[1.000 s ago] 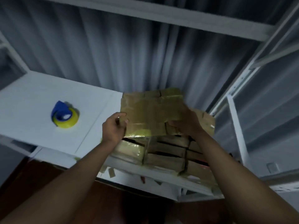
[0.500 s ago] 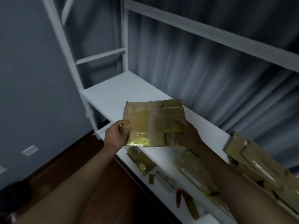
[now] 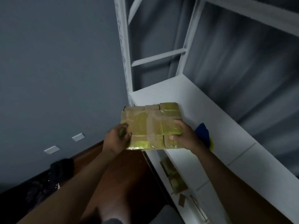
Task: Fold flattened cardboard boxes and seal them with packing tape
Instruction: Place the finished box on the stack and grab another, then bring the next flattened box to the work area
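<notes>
Head cam: flattened box (image 3: 150, 126) had left the stack, now pinched by left hand (image 3: 116, 138) and right hand (image 3: 182, 135) over bare shelf (image 3: 202, 113). Folding likely next; tape dispenser (image 3: 204, 134) sat just right.

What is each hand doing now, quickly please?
Left hand: closed on the left edge of the flattened cardboard box.
Right hand: closed on the right edge of the same box, thumb on top.

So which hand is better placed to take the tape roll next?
Probably the right hand. The blue and yellow tape roll lies on the white shelf just behind it, partly hidden. The left hand holds the far side of the box, over the floor.
</notes>
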